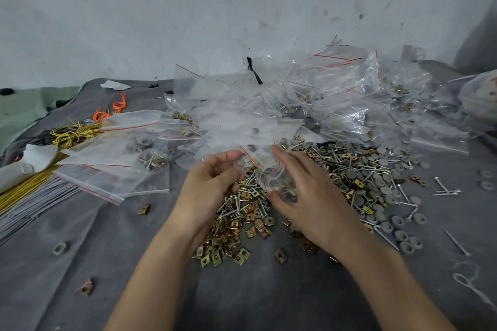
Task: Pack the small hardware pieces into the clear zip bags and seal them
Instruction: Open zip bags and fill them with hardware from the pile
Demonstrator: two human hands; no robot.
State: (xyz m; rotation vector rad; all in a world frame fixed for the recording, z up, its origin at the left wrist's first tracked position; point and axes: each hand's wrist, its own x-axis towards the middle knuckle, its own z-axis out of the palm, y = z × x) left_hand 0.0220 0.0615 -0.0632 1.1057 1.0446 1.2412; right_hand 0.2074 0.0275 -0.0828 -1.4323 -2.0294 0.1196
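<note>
Left hand (pixel 215 183) pinches a small grey round cap (pixel 238 163); right hand (pixel 306 193) grips the clear red-striped zip bag (pixel 270 179) beside it. Best hold its mouth wide open.

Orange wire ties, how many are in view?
2. One orange wire tie lies at the back left; the other sits nearer, beside the yellow wires. More may hide under the zip bags.

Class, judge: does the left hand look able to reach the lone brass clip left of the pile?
Probably yes: the brass clip lies on cloth near the left hand, nothing between, though it holds a zip bag.
</note>
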